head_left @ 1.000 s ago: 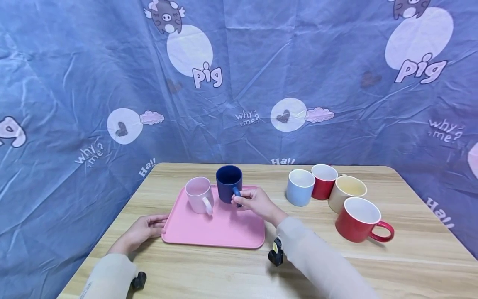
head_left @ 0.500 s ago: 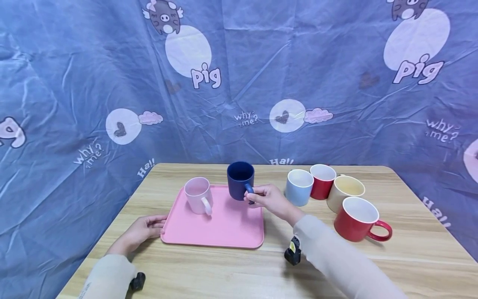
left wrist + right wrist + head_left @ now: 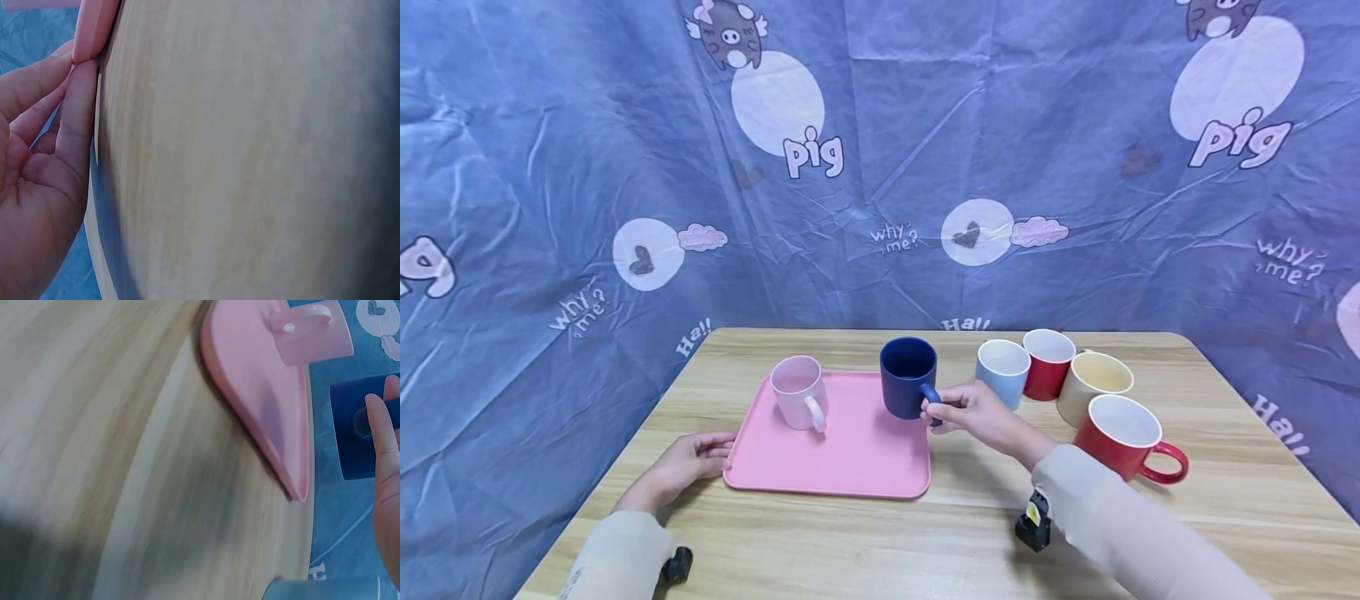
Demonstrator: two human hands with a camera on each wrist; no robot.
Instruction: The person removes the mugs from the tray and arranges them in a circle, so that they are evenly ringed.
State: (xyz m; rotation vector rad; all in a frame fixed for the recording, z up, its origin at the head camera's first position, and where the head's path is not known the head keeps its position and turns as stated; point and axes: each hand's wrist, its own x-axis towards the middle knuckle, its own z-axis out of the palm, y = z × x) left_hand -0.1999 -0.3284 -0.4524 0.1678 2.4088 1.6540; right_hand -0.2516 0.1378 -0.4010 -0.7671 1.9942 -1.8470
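Right grip: navy mug (image 3: pixel 907 377) is held by its handle, pinched in the curled fingers of the right hand (image 3: pixel 973 409); mug upright at the tray's right rear corner; whether it is lifted or resting cannot be told.
Left grip: left hand (image 3: pixel 688 461) lies flat on the table (image 3: pixel 865 542), relaxed fingers touching the left edge of the pink tray (image 3: pixel 842 458); nothing is gripped.
Hidden: mug handle is mostly covered by the fingers; in the right wrist view only 1 side of the navy mug (image 3: pixel 356 434) is seen, cut off by the frame edge; left wrist view is blurred, only the tray corner (image 3: pixel 94 28) and fingers (image 3: pixel 78 134) are made out.
On tray: pink mug (image 3: pixel 799 392), upright, rear left, well apart from the navy mug.
Right of tray: 4 mugs clustered — light blue mug (image 3: pixel 1002 373), red mug (image 3: pixel 1048 363), cream mug (image 3: pixel 1090 385), large red mug (image 3: pixel 1123 446); the light blue one is just beside the right hand.
Open room: bare tray floor in front of both mugs; bare table along the near edge.
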